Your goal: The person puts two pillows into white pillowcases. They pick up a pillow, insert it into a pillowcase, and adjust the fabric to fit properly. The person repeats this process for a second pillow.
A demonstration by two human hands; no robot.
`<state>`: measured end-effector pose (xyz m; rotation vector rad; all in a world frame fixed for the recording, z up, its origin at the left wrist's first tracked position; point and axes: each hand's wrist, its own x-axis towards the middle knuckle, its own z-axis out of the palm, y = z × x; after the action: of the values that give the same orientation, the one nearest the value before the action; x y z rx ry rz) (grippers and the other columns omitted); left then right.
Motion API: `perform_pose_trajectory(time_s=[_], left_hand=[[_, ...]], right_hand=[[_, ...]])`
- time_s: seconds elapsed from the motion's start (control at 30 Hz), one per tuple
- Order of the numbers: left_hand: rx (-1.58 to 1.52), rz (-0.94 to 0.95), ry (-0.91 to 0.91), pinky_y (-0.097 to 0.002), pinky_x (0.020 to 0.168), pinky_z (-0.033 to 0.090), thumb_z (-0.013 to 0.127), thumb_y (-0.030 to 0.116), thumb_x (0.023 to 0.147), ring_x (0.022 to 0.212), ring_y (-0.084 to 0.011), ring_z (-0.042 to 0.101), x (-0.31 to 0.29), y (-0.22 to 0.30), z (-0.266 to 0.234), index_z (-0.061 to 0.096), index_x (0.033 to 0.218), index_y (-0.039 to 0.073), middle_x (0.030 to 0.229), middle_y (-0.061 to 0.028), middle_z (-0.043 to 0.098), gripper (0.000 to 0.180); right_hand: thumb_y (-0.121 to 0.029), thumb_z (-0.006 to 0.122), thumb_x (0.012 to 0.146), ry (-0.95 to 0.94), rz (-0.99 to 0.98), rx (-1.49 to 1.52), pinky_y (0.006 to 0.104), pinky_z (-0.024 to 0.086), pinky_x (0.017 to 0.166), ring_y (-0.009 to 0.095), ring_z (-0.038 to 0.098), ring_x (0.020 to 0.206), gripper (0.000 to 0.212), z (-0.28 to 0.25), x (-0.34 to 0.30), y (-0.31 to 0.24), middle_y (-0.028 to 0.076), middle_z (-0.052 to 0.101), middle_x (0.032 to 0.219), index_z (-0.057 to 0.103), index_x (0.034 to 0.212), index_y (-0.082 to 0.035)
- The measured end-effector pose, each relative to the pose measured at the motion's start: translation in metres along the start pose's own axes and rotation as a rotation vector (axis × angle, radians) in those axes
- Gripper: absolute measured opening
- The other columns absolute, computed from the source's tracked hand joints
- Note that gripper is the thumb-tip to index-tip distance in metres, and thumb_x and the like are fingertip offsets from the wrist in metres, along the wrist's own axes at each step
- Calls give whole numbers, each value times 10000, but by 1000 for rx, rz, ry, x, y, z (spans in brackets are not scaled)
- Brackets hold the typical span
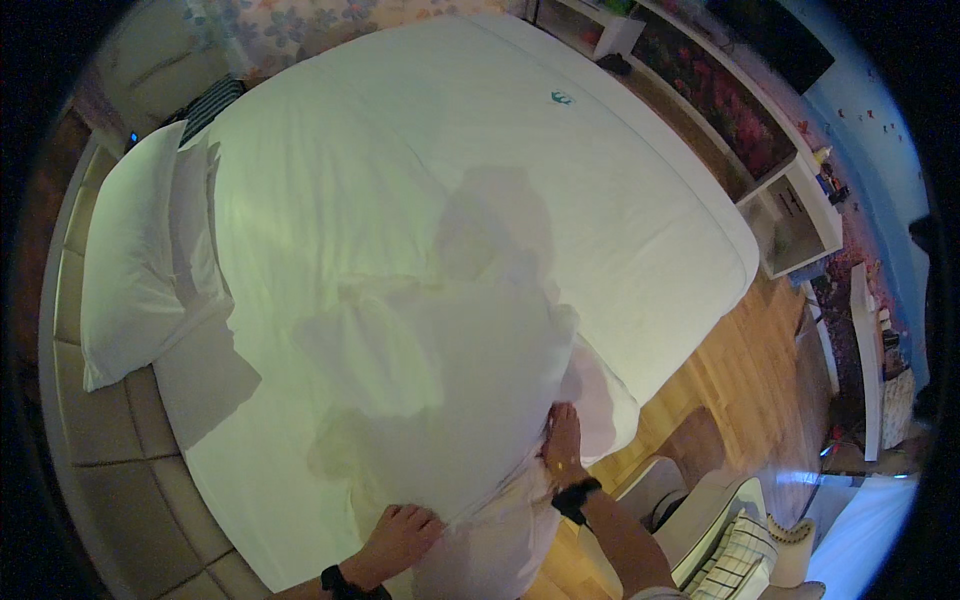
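A puffy white pillow (455,370) lies on the near side of the bed, its loose fabric (490,560) hanging down in folds at the near edge. My left hand (400,545) is closed on the pillow's near left edge, fingers curled over the cloth. At its right edge, my right hand (564,440) grips the fabric, with the fingertips partly hidden in the folds. Dark bands circle both wrists. Beneath the pillow spreads a white sheet (330,200) covering the mattress.
Another white pillow (140,260) leans against the padded beige headboard (125,450) at left. To the right are a wooden floor (735,370), a cream chair (725,525) with a checked cushion (738,560), and a white cabinet (795,220) by the wall.
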<state>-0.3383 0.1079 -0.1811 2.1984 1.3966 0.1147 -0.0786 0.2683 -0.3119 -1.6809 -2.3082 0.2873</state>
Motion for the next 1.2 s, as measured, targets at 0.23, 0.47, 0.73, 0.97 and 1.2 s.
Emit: perform_pose_trajectory(time_s=[0.23, 0.47, 0.73, 0.97, 1.2], left_hand=[[-15, -151, 53, -383, 784, 342, 529, 194, 750, 861, -218, 495, 4, -13, -1, 540, 864, 108, 884, -27, 529, 143], [-46, -303, 114, -394, 805, 330, 553, 181, 723, 859, -230, 490, 5, -18, 4, 547, 861, 120, 876, -37, 537, 151], [-179, -417, 80, -429, 858, 293, 633, 234, 669, 998, -272, 428, -18, -17, 17, 486, 979, 52, 1039, -98, 477, 388], [-598, -487, 125, -457, 1005, 133, 752, 447, 517, 1228, -342, 176, -71, 21, 4, 32, 1291, 2, 1335, -203, 92, 1147], [-657, -156, 44, -388, 1002, 195, 749, 296, 577, 1210, -309, 243, -33, 19, -45, 255, 1275, 32, 1308, -174, 258, 896]], right_hand=[[-122, 475, 709, -801, -491, -354, 343, 425, 787, 292, 492, 929, 278, 33, -74, 40, 121, 561, 950, 561, 962, -43], [-179, 471, 810, -466, 525, 948, 433, 370, 895, 265, 380, 1115, 629, -1, -73, 39, 167, 303, 1282, 126, 1318, -42], [-187, 538, 742, -751, 895, 1672, 401, 336, 919, 284, 405, 1089, 581, -49, -65, -20, 167, 376, 1216, 266, 1230, -29], [-195, 596, 682, -676, 798, 1753, 373, 307, 940, 301, 426, 1066, 545, -139, -92, -106, 166, 441, 1158, 389, 1154, -17], [-192, 633, 644, -385, 522, 1507, 348, 308, 941, 295, 459, 1031, 523, -244, -70, -170, 151, 494, 1101, 465, 1108, -20]])
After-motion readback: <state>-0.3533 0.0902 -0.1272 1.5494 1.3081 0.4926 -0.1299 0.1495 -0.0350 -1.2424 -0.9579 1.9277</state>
